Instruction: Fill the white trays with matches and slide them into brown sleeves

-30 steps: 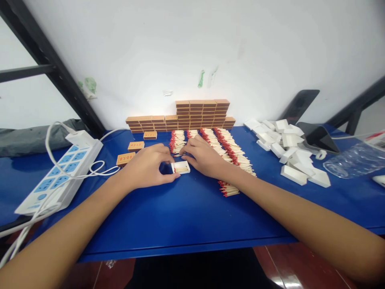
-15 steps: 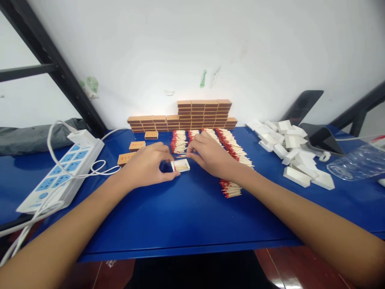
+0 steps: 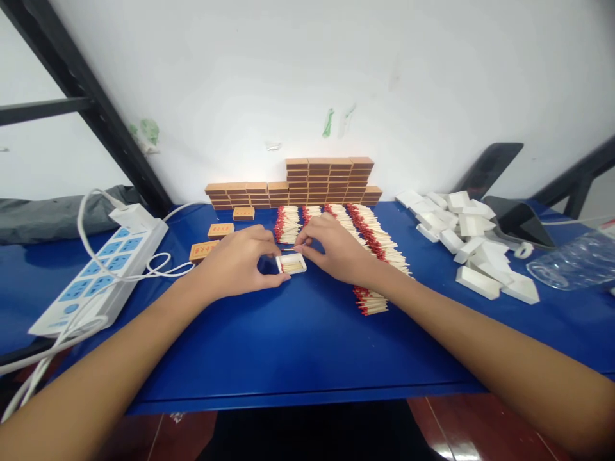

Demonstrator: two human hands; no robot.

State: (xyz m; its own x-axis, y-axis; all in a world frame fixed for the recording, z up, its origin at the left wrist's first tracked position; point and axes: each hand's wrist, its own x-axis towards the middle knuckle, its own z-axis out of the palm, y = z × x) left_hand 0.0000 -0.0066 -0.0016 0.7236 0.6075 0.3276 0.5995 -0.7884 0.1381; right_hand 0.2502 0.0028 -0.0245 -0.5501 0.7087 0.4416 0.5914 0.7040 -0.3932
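My left hand (image 3: 243,262) grips a small white matchbox tray (image 3: 298,257) at its left end, thumb in front and fingers behind. Inside the tray lie several matches (image 3: 291,266) with red heads toward the left. Just behind the tray's right end, my right hand (image 3: 331,246) has its thumb and forefinger pinched together on what looks like a thin match, mostly hidden by the fingertips. Rows of red-headed matches (image 3: 287,224) lie behind both hands, and a further pile (image 3: 371,301) shows below my right wrist.
Brown matchboxes (image 3: 331,182) are stacked along the wall. Several loose orange matchboxes (image 3: 221,230) lie behind my left hand. White trays (image 3: 478,275) are heaped at right, beside a dark phone-like stand (image 3: 519,221) and a clear plastic bottle (image 3: 571,262). A power strip (image 3: 103,275) with cables stands at left.
The view has shifted slightly. My right fingertips have come a little closer to the tray, and the match at them shows less. My left hand keeps its grip on the tray.
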